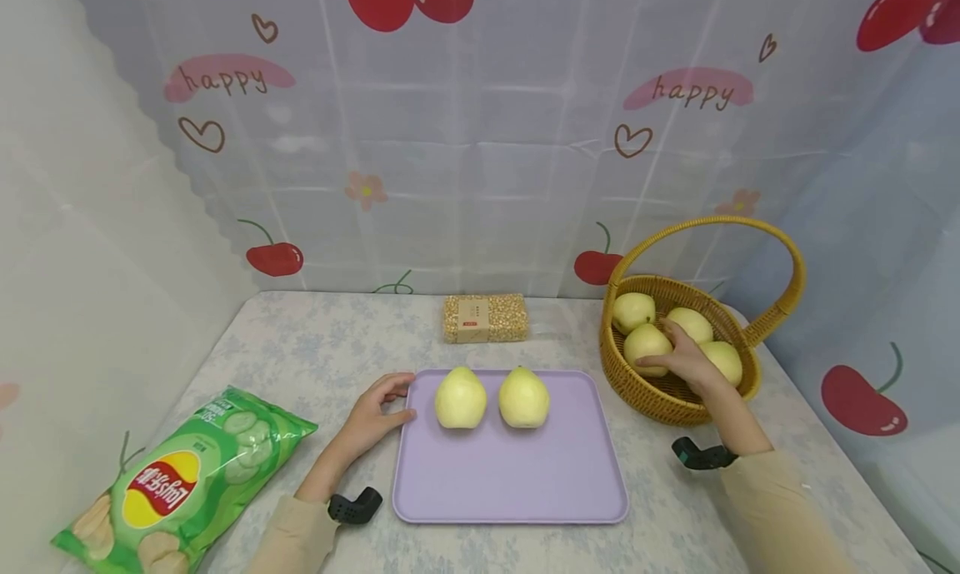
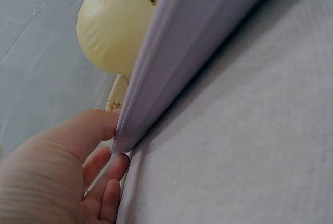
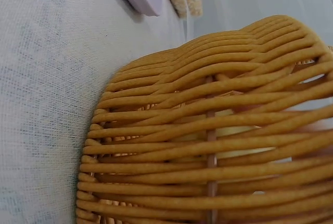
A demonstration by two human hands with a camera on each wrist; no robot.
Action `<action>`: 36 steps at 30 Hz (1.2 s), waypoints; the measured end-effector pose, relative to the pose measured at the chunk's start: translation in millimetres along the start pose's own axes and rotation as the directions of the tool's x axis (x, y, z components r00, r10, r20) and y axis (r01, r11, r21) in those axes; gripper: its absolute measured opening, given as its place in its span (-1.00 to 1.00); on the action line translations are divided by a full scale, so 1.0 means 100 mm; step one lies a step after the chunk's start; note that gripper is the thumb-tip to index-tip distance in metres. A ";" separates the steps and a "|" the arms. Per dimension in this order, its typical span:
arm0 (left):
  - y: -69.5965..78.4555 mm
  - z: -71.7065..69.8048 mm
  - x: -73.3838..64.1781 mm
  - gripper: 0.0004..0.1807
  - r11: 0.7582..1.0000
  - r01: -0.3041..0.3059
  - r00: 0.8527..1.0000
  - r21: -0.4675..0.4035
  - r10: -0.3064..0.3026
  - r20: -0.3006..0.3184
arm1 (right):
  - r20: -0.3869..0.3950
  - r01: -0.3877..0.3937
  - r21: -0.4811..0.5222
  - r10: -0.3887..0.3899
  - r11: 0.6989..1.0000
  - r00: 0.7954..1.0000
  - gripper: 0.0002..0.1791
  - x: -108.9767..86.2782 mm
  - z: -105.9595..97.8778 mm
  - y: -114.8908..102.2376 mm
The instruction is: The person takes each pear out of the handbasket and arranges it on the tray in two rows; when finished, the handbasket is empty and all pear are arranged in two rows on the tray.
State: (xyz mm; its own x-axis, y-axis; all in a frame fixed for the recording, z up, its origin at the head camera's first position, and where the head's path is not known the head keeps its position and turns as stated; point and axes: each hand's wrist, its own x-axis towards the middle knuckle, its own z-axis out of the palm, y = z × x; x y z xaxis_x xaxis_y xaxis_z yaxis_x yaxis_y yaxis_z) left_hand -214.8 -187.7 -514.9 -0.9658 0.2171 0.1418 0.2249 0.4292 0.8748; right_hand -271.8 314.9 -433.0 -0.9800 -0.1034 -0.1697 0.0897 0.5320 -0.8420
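Note:
Two pale yellow pears (image 1: 461,399) stand side by side on the back half of a lilac tray (image 1: 510,482). My left hand (image 1: 380,409) touches the tray's left rim near its back corner, fingers relaxed. In the left wrist view the thumb tip (image 2: 112,122) is against the rim, the other fingers just beyond. On the right, my right hand (image 1: 686,359) reaches into a wicker basket (image 1: 637,391) and grips a pear (image 1: 645,345) between thumb and fingers. More pears (image 1: 633,311) lie around it. Woven wicker (image 3: 208,141) hides most of this hand in the right wrist view.
A green bag of potato chips (image 1: 187,482) lies at the left. Behind the tray sits a clear pack of yellow kernels (image 1: 486,318). The basket's tall handle (image 1: 712,222) arches above the pears. A printed curtain (image 1: 480,157) hangs along the table's back edge.

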 end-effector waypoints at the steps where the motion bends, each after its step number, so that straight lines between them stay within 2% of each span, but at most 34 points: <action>1: 0.00 0.00 0.00 -0.41 1.000 0.003 1.000 -0.004 -0.003 -0.002 | -0.005 -0.001 -0.008 0.001 1.000 1.000 0.17 0.00 0.01 0.00; 6: 0.04 0.01 -0.01 -0.41 1.000 0.005 1.000 0.010 -0.005 -0.011 | -0.025 0.003 -0.023 -0.004 1.000 1.000 0.17 -0.01 0.04 -0.01; 13: 0.34 -0.05 -0.08 -0.43 1.000 0.012 1.000 0.020 -0.012 -0.006 | -0.148 0.024 -0.003 -0.024 1.000 0.989 0.06 -0.03 0.05 -0.04; 16: 0.40 -0.07 -0.10 -0.44 1.000 0.009 1.000 0.019 -0.009 -0.003 | -0.191 0.024 0.016 -0.020 1.000 0.981 0.04 -0.04 0.05 -0.06; 26: 0.37 -0.06 -0.11 -0.43 1.000 -0.021 1.000 0.002 0.021 0.004 | -0.275 0.058 0.024 -0.049 0.998 0.960 -0.02 -0.08 0.02 -0.10; 36: 0.33 -0.03 -0.08 -0.43 1.000 0.003 1.000 0.008 -0.003 0.000 | -0.315 0.066 0.031 -0.053 0.997 0.948 -0.05 -0.25 0.09 -0.29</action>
State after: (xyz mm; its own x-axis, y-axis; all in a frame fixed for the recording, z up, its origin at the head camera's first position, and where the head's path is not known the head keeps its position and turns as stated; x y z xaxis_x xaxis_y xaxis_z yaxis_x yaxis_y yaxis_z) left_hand -199.7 -178.5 -486.0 -0.9665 0.2156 0.1391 0.2229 0.4366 0.8716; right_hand -248.7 294.2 -408.7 -0.9893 0.1388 0.0447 0.0306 0.4977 -0.8668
